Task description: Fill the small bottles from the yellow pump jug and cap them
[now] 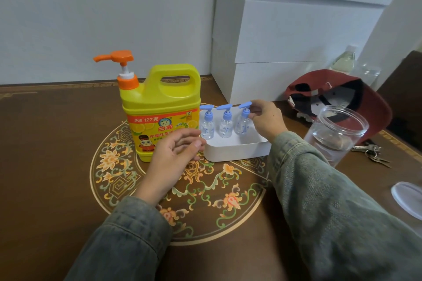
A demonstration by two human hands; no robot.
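The yellow pump jug (157,107) with its orange pump head stands upright on the brown table, left of centre. Beside it a shallow white tray (237,150) holds three small clear bottles with blue pump caps: the left one (207,124), the middle one (225,122) and the right one (243,121). My right hand (266,118) pinches the right bottle at its blue cap. In front of the jug, my left hand (175,157) hovers with loosely curled fingers apart, holding nothing, close to the tray's left corner.
A large clear plastic jar (335,134) stands open at the right, its lid (408,198) lying near the right edge. A dark red cap (342,96), keys (372,153) and a water bottle (343,61) lie behind. White boxes (285,41) stack against the wall.
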